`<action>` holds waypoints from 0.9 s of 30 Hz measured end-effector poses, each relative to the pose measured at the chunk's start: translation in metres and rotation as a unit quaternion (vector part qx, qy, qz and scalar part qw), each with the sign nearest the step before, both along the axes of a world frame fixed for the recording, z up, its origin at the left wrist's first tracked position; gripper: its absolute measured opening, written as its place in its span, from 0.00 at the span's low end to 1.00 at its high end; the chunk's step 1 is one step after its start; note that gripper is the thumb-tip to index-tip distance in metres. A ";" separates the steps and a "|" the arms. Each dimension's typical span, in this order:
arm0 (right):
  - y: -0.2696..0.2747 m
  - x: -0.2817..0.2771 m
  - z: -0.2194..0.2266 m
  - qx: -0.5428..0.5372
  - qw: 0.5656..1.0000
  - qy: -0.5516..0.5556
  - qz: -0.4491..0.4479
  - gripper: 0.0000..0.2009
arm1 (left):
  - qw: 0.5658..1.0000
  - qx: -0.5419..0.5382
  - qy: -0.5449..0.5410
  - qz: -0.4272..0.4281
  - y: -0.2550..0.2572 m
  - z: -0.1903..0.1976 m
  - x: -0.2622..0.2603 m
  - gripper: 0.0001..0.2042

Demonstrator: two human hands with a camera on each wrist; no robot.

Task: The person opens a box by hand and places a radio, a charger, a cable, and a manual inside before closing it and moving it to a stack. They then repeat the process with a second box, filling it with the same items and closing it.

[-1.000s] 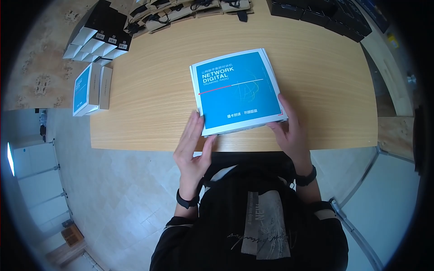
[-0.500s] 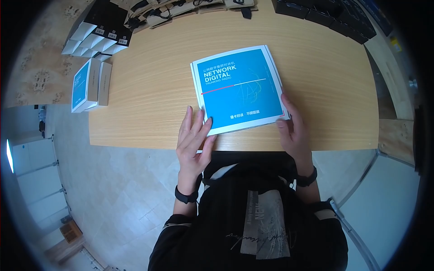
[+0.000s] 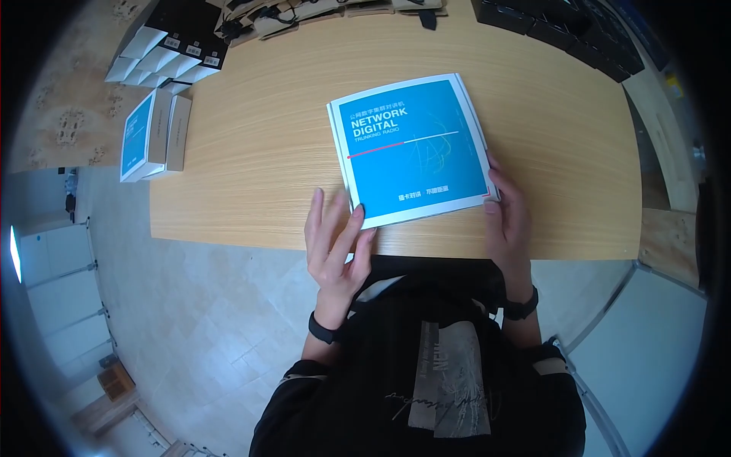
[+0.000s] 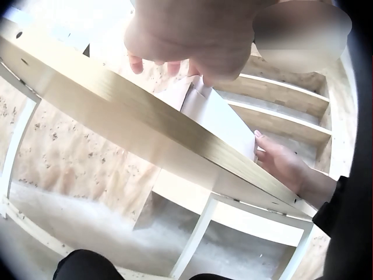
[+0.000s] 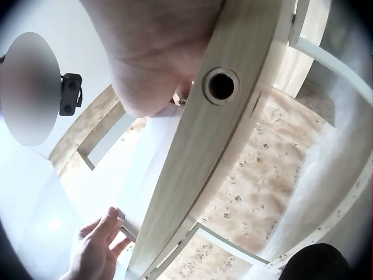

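A square blue-and-white box (image 3: 419, 148), its lid printed "NETWORK DIGITAL", lies slightly turned on the wooden table. At its near left corner is my left hand (image 3: 335, 247), fingers spread and fairly straight, one fingertip on the lid's corner. My right hand (image 3: 514, 221) holds the near right corner, with fingers along the right side and the thumb at the near edge. Pale sides of the box (image 4: 224, 119) show past the table edge in the left wrist view, where the right hand (image 4: 285, 166) touches its end. The right wrist view shows the left hand (image 5: 96, 251) at the opposite corner.
Two similar boxes (image 3: 156, 141) stand on edge at the table's left side, beside stacked black-and-white boxes (image 3: 171, 49). Cardboard trays with black cables (image 3: 304, 15) line the back, and black boxes (image 3: 563, 34) fill the far right corner. The wooden table (image 3: 251, 167) ends close before the body.
The dark gap along the box's near edge no longer shows. My left fingers have spread and one has come onto the lid's corner. Box and hands sit slightly further right in view.
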State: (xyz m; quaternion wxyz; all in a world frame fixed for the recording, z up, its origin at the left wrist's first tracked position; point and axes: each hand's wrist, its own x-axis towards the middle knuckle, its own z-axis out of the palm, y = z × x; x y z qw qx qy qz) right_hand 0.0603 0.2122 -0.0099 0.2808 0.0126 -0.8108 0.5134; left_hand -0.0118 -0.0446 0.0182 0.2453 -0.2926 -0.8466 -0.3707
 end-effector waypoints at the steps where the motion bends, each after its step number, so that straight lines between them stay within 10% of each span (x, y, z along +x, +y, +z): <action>1: 0.001 0.000 0.002 0.000 1.000 0.003 0.008 0.18 | 1.000 -0.001 -0.001 0.002 0.000 0.002 0.000 0.14; 20: -0.004 -0.003 0.019 0.146 0.988 -0.016 -0.057 0.16 | 0.995 -0.087 0.035 -0.035 -0.005 -0.006 -0.010 0.12; 27: -0.002 -0.014 0.010 -0.188 0.978 -0.090 -0.017 0.22 | 0.975 0.104 -0.182 -0.079 -0.004 -0.010 -0.003 0.16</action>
